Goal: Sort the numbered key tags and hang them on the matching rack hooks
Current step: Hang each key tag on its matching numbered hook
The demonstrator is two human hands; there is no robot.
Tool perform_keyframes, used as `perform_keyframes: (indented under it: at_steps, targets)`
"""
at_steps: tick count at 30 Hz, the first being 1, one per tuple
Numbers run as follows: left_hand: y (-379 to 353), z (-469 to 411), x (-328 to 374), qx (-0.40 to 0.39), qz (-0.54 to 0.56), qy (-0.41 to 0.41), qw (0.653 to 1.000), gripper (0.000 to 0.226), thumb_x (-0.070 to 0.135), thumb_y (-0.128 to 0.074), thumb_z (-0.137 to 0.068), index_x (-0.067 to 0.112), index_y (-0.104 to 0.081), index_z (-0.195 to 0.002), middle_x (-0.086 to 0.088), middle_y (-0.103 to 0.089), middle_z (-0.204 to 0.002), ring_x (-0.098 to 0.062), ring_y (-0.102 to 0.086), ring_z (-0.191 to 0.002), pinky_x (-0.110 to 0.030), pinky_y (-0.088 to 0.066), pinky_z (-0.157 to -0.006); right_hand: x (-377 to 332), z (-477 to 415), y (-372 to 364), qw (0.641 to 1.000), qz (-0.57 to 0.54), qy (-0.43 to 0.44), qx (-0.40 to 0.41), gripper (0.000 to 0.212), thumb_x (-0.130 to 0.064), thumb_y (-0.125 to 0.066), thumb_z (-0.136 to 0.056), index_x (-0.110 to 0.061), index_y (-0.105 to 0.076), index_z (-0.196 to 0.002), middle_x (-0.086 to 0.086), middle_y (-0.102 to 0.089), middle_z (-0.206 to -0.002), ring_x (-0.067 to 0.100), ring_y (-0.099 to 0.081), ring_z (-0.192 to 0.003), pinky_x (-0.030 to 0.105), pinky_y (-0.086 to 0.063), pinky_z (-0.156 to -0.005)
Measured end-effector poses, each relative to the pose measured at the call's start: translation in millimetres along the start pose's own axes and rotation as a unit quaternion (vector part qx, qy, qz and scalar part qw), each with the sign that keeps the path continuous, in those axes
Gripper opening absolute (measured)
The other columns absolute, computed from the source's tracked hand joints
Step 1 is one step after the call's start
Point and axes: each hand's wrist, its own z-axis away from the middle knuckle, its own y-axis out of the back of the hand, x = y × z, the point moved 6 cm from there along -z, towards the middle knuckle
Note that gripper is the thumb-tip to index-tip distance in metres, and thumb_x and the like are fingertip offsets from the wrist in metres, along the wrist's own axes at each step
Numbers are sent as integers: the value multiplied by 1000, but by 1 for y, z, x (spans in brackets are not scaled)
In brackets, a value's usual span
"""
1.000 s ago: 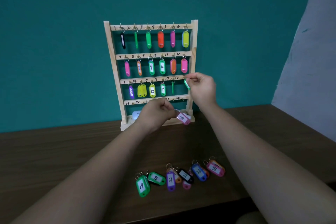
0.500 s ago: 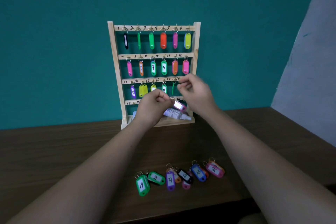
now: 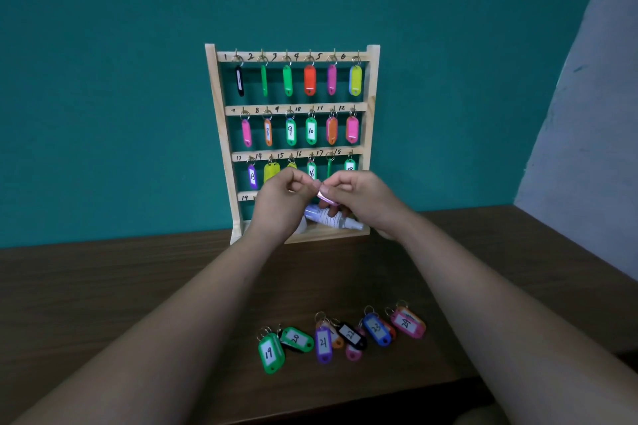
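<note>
1. both hands meet in the middle of the frame, in front of the lower rows of the rack (image 3: 374, 79). the left hand (image 3: 281, 205) and right hand (image 3: 360, 202) each have curled fingers pinching one pink tag (image 3: 326, 196) between them.
2. its number cannot be read from here, so turn the label toward the eyes and check it before choosing a hook.
3. the three upper rows look full. the bottom row, marked 19 at its left end, is probably the target, though the hands hide most of it.
4. pinch the tag body, lead with the ring, and slip it over the hook tip without knocking the tags above.
5. a bottle (image 3: 329, 217) lies in the rack's base just below the hands, so keep knuckles off it.
6. tag 19 (image 3: 271, 353) through tag 24 (image 3: 407, 323) wait in a loose line on the tabletop (image 3: 103, 286), lower middle.
</note>
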Motion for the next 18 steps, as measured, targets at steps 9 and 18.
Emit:
perform_keyframes:
  at_steps: [9,18]
  targets:
    - [6,7,-11,-70,-110,17,991,9,25,-73,-95,21,-74,-87,-4,-76,-87,-20,-69,-77,-42,-58,-82,13,-18,48,955,-113,-71,265,15,-16,-67,-102,-6,-77,-99,7,-75,-79,11,-60,-56,23,-48,-55]
    - [30,21,-15,-120,-262,-8,958,9,25,-73,-93,26,-72,-83,9,-73,-84,-8,-66,-80,-27,-52,-73,11,-34,50,947,-125,-88,281,15,-18,-67,-100,-8,-75,-90,7,-75,-75,10,-57,-53,16,-42,-43]
